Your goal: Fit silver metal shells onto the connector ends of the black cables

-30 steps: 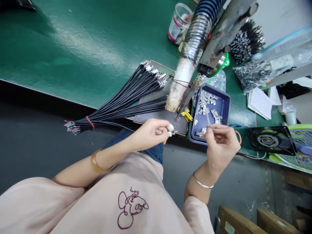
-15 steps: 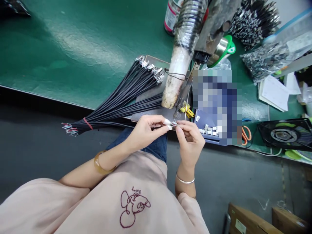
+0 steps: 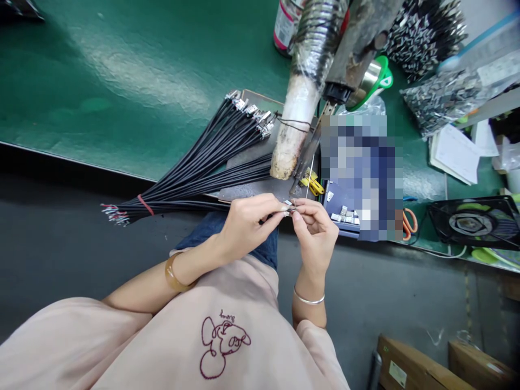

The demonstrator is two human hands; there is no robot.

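Fingers of left hand (image 3: 252,219) and right hand (image 3: 316,235) are being pinched around a small metal piece (image 3: 291,204), which is being held near the black cables (image 3: 203,157). Being judged light, stiff, perhaps slippery; its sides being favoured for fingertip grip.

pale pink loose top (image 3: 170,346), dark red line drawing (image 3: 223,346) on front, blue jeans (image 3: 266,252), amber bangle (image 3: 172,276) at left, silver bangle (image 3: 309,301) at right
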